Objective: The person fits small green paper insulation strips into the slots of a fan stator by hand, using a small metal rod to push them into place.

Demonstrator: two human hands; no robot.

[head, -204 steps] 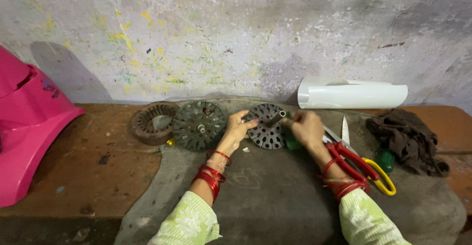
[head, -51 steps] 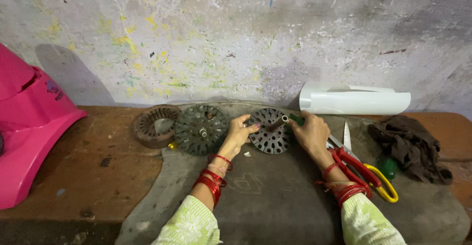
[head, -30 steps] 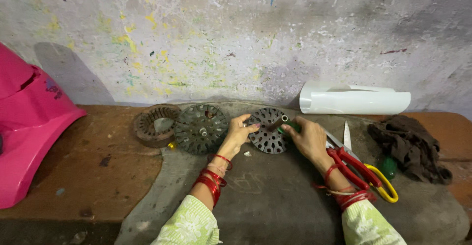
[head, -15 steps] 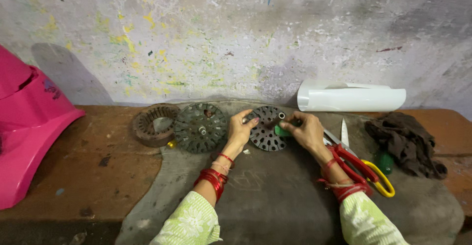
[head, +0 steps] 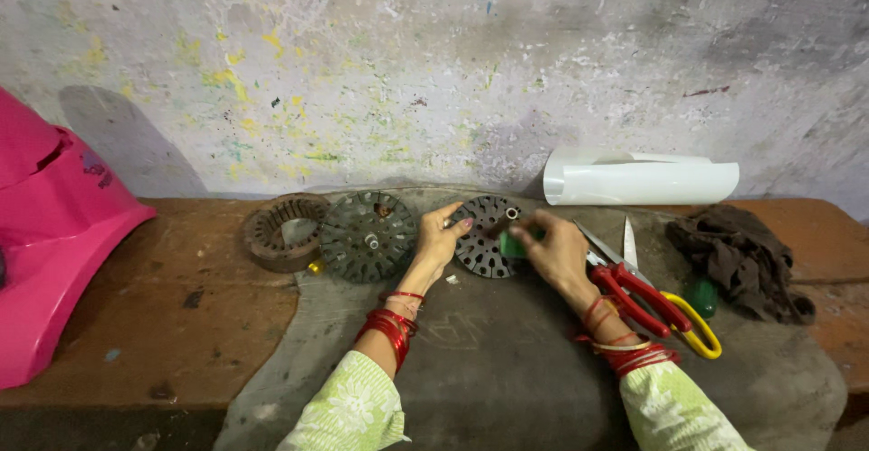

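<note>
Two hands work one slotted disc (head: 484, 247): left hand (head: 439, 238) steadies its edge, right hand (head: 552, 247) pinches a green-handled tool (head: 512, 243); scissors (head: 638, 284) lie just beside.

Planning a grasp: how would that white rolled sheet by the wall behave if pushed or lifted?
The white rolled sheet looks thin and loosely curled, so probably light and floppy. Lying on its side as a tube, it would likely roll if nudged. A firm squeeze might crease it.

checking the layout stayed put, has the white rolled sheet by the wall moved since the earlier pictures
No. The white rolled sheet lies where it did, against the wall at the back of the bench, just behind the scissors; small shifts in the picture look like head-camera movement.
</note>
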